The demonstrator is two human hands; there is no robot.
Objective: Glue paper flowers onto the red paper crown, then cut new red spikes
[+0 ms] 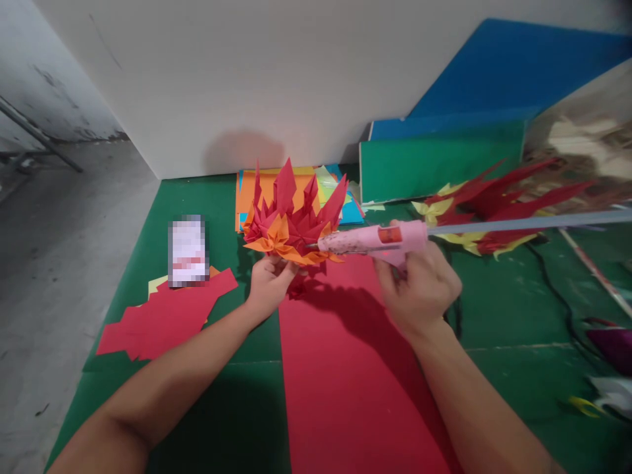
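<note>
My left hand (271,283) grips the underside of a folded paper piece (291,224), which has red spikes on top and orange petals around its rim, and holds it above the table. My right hand (419,283) is wrapped round the handle of a pink glue gun (372,240). The gun points left, and its nozzle tip is at the red folds near the front orange petals; whether it touches them I cannot tell. A long pale glue stick (518,224) sticks out of its back end. Below lies a large red sheet (345,368).
Red paper pieces (168,316) and a blurred-out rectangular object (188,251) lie at left on the green table (237,408). Colored sheets (247,197) sit behind the held piece. Another red and yellow paper piece (494,204), a black cable (548,283) and yellow-handled scissors (585,406) are at right.
</note>
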